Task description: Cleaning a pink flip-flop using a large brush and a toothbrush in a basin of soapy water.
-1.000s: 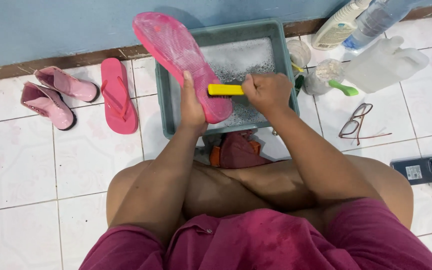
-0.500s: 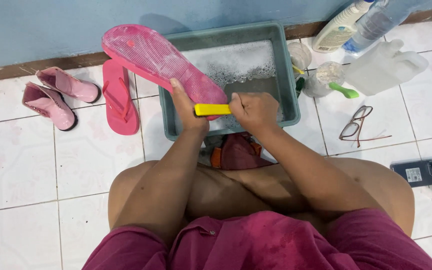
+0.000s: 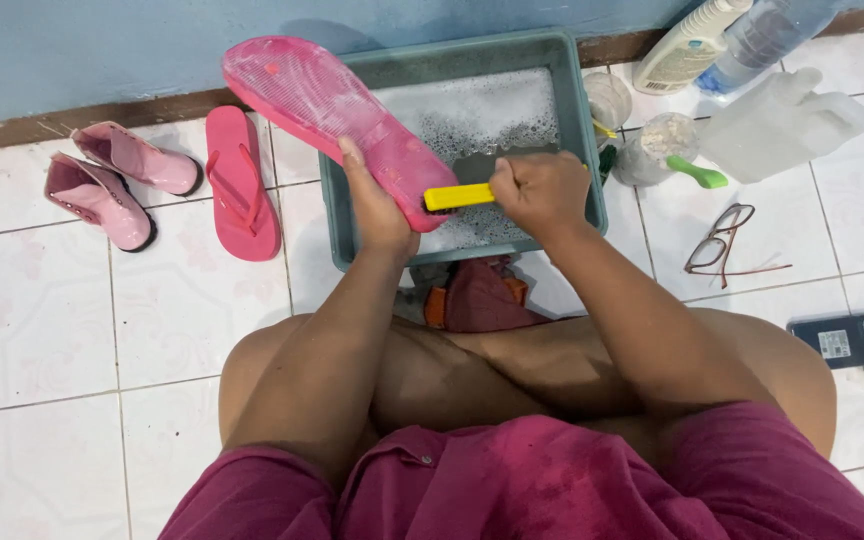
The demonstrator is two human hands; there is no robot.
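Note:
My left hand (image 3: 377,205) grips a pink flip-flop (image 3: 322,105) by its heel end, sole up, tilted over the left side of a grey-green basin (image 3: 577,110) of soapy water. My right hand (image 3: 542,190) is closed around a yellow-handled brush (image 3: 457,197), whose head presses against the flip-flop's heel. Both hands hover just above the basin's near edge. The brush bristles are hidden behind the sole.
A second pink flip-flop (image 3: 240,180) and two small pink boots (image 3: 117,180) lie on the white tiles at left. Right of the basin stand bottles (image 3: 697,45), a white jug (image 3: 782,120), a green-handled scoop (image 3: 697,175), glasses (image 3: 722,240) and a phone (image 3: 850,338). Cloths (image 3: 482,295) lie by my crossed legs.
The flip-flop has swung from pointing up to leaning left, toe toward the wall. My hands and the brush moved down toward the basin's near edge.

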